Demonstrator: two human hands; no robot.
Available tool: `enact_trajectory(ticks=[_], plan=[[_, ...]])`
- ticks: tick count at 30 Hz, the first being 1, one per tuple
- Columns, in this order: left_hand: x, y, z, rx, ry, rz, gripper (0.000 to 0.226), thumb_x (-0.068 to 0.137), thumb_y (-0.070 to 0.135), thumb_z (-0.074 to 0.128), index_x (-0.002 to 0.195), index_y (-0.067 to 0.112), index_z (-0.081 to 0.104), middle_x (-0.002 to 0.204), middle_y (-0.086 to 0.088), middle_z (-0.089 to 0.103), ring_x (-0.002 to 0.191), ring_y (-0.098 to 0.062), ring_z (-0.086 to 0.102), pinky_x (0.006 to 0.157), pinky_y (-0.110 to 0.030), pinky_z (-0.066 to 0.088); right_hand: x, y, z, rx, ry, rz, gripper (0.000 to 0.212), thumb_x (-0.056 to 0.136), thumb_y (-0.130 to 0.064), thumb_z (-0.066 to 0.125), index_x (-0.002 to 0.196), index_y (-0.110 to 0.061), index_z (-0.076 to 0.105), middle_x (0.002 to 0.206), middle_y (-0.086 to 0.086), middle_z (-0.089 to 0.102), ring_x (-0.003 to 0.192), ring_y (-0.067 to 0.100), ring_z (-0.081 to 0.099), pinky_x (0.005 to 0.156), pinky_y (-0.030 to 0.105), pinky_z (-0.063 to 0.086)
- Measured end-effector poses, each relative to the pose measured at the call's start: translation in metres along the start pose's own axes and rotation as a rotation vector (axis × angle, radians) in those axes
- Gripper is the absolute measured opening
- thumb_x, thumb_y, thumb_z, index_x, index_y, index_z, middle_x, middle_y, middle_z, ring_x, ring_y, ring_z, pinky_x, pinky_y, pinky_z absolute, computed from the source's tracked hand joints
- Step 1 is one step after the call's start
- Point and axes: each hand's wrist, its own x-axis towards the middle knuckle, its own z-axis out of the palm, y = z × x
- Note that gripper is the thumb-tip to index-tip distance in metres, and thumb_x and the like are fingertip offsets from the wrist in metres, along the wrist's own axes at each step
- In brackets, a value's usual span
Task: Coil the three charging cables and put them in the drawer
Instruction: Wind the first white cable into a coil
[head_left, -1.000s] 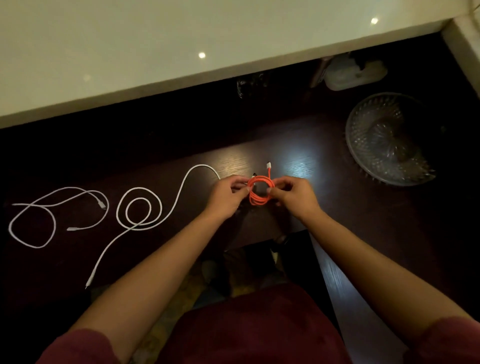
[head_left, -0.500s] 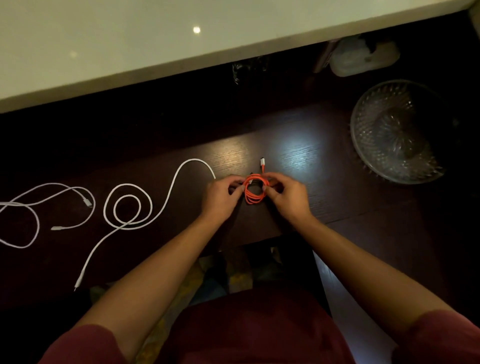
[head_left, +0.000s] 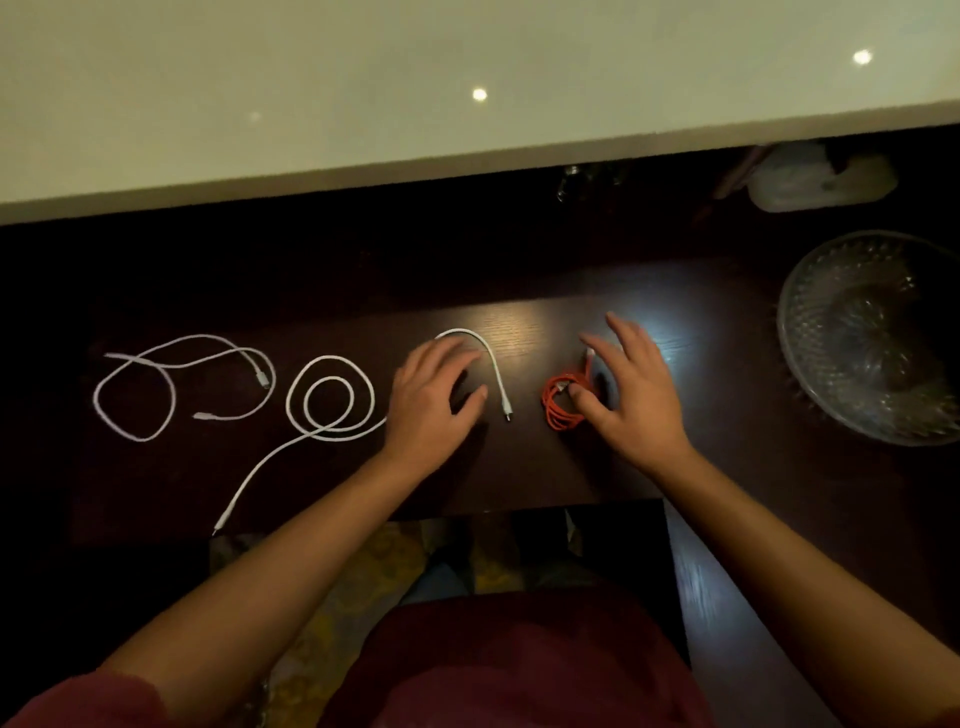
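Hands came apart, orange coil (head_left: 563, 402) dropped by right hand (head_left: 631, 395) thumb; left hand (head_left: 434, 400) nearer white cable (head_left: 332, 397), both hands open.

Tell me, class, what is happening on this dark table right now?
A person is tidying charging cables. The orange cable lies coiled on the table, with the right hand spread over it, thumb at the coil. The left hand rests open on the middle white cable. The far-left white cable lies loose. No drawer shows.
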Motion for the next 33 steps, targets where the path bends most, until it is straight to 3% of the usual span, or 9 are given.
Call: enact_trajectory(ticks=[3, 6, 12, 19, 23, 26, 28, 33], plan=[[-0.021, -0.020, -0.035, 0.179, 0.109, 0.037, 0.059, 0.094, 0.045, 0.060, 0.146, 0.020, 0.051, 0.161, -0.006, 0.037, 0.153, -0.030, 0.024, 0.123, -0.051, 0.022, 0.009, -0.027, 0.001, -0.091, 0.010, -0.176, 0.072, 0.089, -0.053, 0.059, 0.152, -0.024, 0.041, 0.166, 0.008, 0.026, 0.155, 0.031, 0.019, 0.120, 0.050, 0.025], [-0.044, -0.048, -0.062, 0.358, 0.140, -0.036, 0.072, 0.096, 0.054, 0.053, 0.156, 0.019, 0.036, 0.169, -0.010, 0.019, 0.158, -0.033, 0.007, 0.124, -0.058, 0.012, 0.018, -0.055, 0.017, -0.149, -0.042, -0.282, 0.079, 0.092, -0.054, 0.060, 0.158, -0.023, 0.030, 0.169, 0.007, 0.018, 0.157, 0.029, 0.011, 0.123, 0.054, 0.020], [-0.093, -0.116, -0.081, 0.478, 0.069, -0.302, 0.078, 0.096, 0.059, 0.047, 0.159, 0.019, 0.026, 0.170, -0.011, 0.012, 0.158, -0.033, 0.001, 0.124, -0.059, 0.012, 0.040, -0.108, 0.086, -0.280, -0.280, -0.406, 0.081, 0.094, -0.063, 0.045, 0.160, -0.025, 0.019, 0.169, 0.010, 0.015, 0.157, 0.032, 0.011, 0.123, 0.056, 0.018], [-0.123, -0.176, -0.087, 0.476, -0.062, -0.462, 0.071, 0.097, 0.053, 0.055, 0.150, 0.008, 0.043, 0.166, -0.017, 0.025, 0.155, -0.038, 0.013, 0.123, -0.057, 0.016, 0.046, -0.145, 0.146, -0.408, -0.515, -0.431, 0.079, 0.092, -0.058, 0.053, 0.157, -0.019, 0.029, 0.168, 0.010, 0.020, 0.156, 0.035, 0.013, 0.124, 0.057, 0.016], [-0.130, -0.195, -0.084, 0.463, -0.100, -0.463, 0.055, 0.094, 0.037, 0.066, 0.137, 0.004, 0.059, 0.155, -0.019, 0.044, 0.150, -0.040, 0.028, 0.120, -0.056, 0.026, 0.043, -0.155, 0.159, -0.465, -0.480, -0.412, 0.061, 0.087, -0.052, 0.062, 0.138, -0.018, 0.055, 0.146, 0.010, 0.049, 0.135, 0.034, 0.044, 0.109, 0.049, 0.035], [-0.132, -0.202, -0.085, 0.423, -0.019, -0.395, 0.029, 0.084, 0.023, 0.077, 0.110, 0.009, 0.071, 0.126, -0.017, 0.062, 0.131, -0.039, 0.049, 0.104, -0.053, 0.042, 0.045, -0.157, 0.165, -0.507, -0.443, -0.414, 0.038, 0.086, -0.045, 0.065, 0.115, -0.019, 0.067, 0.119, 0.008, 0.062, 0.111, 0.033, 0.055, 0.093, 0.046, 0.042], [-0.130, -0.201, -0.088, 0.406, 0.013, -0.356, 0.016, 0.080, 0.017, 0.080, 0.092, 0.012, 0.070, 0.106, -0.013, 0.063, 0.111, -0.036, 0.058, 0.089, -0.048, 0.047, 0.046, -0.159, 0.169, -0.520, -0.445, -0.424, 0.029, 0.089, -0.038, 0.064, 0.105, -0.015, 0.070, 0.108, 0.010, 0.065, 0.104, 0.036, 0.058, 0.088, 0.046, 0.043], [-0.121, -0.186, -0.105, 0.099, 0.028, -0.400, 0.007, 0.096, 0.016, 0.065, 0.099, 0.010, 0.064, 0.086, -0.005, 0.069, 0.086, -0.034, 0.066, 0.075, -0.043, 0.051, 0.039, -0.155, 0.162, -0.504, -0.409, -0.410, 0.023, 0.089, -0.032, 0.067, 0.091, -0.010, 0.069, 0.094, 0.013, 0.068, 0.092, 0.037, 0.064, 0.082, 0.044, 0.045]])
